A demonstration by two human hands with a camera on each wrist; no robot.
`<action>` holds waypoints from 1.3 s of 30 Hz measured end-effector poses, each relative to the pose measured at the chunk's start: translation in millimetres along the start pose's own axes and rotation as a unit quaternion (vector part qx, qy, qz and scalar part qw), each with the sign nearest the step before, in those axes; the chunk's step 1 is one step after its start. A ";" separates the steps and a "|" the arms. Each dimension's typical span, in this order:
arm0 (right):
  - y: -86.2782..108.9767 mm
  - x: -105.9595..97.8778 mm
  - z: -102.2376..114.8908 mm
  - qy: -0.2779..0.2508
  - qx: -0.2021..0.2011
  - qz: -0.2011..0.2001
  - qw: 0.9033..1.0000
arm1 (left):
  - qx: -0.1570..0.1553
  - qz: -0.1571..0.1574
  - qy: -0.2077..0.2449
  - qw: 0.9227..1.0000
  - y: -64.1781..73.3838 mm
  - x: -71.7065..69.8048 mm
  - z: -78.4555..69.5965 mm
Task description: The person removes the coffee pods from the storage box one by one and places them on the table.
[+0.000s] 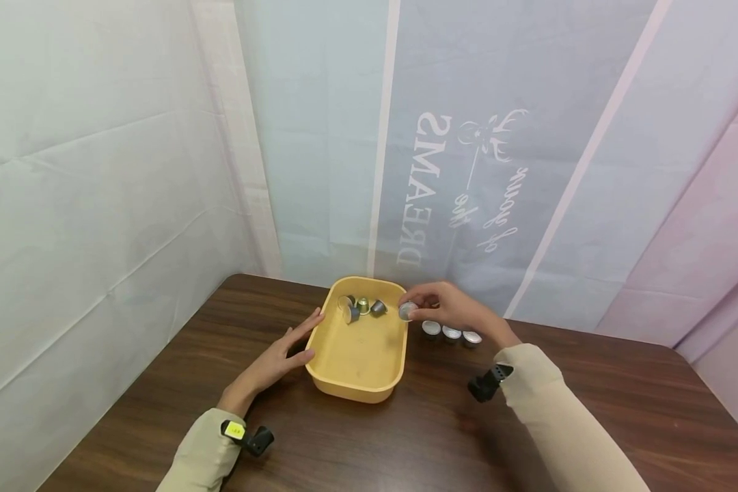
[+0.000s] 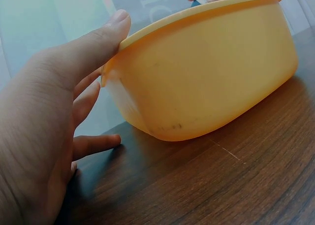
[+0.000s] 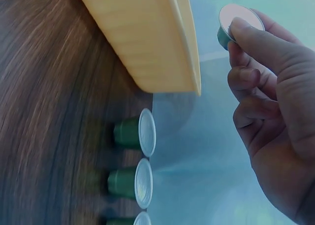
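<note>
Printed fabric [image 1: 320, 137] hangs behind a dark wood-grain table [image 1: 590, 389]; three foil-lidded green capsules [image 1: 452, 334] stand in a row beside the raised wall of the yellow plastic bin [image 1: 359, 352], which contains four pods [image 1: 378, 309]. The spread left hand [image 1: 277, 359] touches its rim; the right hand [image 1: 447, 304] pinches another capsule [image 3: 248, 14] near its right edge.

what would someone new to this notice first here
Probably the bright yellow tub on the dark wooden table, with several small capsules lying toward its far end. Next might come the foil-topped capsule pinched in the right hand by the tub's right rim, and the three green capsules standing in a row just right of the tub. The left hand touches the tub's left side.
</note>
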State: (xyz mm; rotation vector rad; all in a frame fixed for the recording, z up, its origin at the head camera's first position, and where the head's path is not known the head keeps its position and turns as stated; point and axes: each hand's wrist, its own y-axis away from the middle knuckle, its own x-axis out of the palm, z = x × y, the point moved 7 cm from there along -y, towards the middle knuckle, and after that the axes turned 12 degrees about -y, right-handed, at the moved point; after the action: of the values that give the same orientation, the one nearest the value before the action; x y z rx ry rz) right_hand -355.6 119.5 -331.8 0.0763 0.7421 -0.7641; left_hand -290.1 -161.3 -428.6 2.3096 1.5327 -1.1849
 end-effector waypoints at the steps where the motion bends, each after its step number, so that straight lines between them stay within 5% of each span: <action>1: 2.4 -1.3 -1.5 -0.003 0.002 -0.004 1.000 | 0.000 0.000 -0.001 1.000 0.2 -0.2 0.1; 18: 34.3 -6.6 -18.3 -0.020 0.026 -0.042 0.999 | -0.007 0.001 -0.001 1.000 1.6 0.9 -0.5; 27: 46.6 -5.0 -24.0 -0.061 -0.002 -0.071 0.996 | -0.012 0.000 -0.004 1.000 2.4 0.5 -0.2; 39: 64.9 12.2 -47.1 -0.072 0.043 -0.070 0.994 | -0.002 0.000 -0.011 1.000 1.1 0.5 -3.6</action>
State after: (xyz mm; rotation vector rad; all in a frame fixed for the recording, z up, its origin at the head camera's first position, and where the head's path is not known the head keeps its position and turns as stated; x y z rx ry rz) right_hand -334.8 174.8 -387.4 0.0474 0.5815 -0.9261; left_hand -287.3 -159.7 -426.8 2.2873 1.5271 -1.2021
